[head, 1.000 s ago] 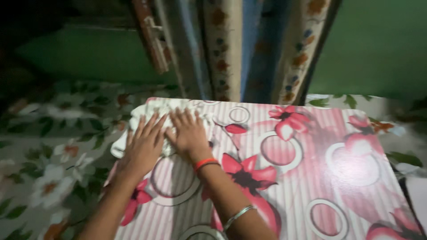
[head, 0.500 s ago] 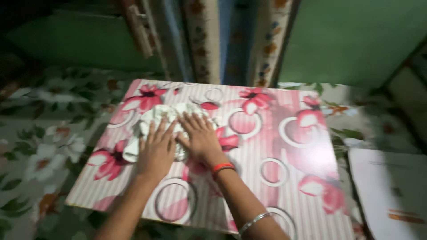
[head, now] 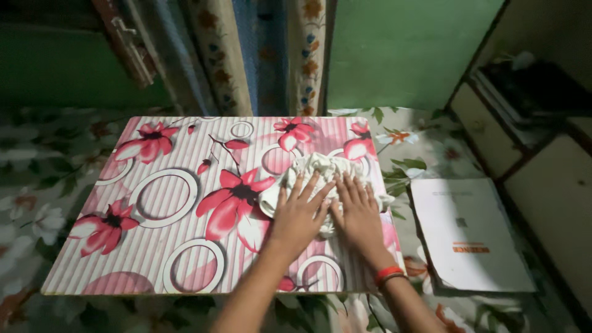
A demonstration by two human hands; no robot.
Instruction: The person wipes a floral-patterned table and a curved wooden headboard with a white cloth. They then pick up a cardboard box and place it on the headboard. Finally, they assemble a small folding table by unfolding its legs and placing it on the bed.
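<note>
A crumpled white cloth [head: 316, 168] lies on a pink and white striped board [head: 160, 203] printed with red flowers and rings. My left hand [head: 300, 213] presses flat on the cloth with its fingers spread. My right hand [head: 357, 213] lies flat beside it, also on the cloth, close to the board's right edge. An orange band and a dark one circle my right wrist. Both hands rest side by side and almost touch.
The board lies on a floral bedsheet [head: 37, 185] with green leaves. A white booklet [head: 465, 231] lies on the sheet to the right. Patterned curtains [head: 259, 55] hang behind, against a green wall. A shelf unit [head: 530, 123] stands at the right.
Both hands have slid the cloth across the board from its left side to its right edge. The view has swung right, which brings the booklet and shelves into sight.
</note>
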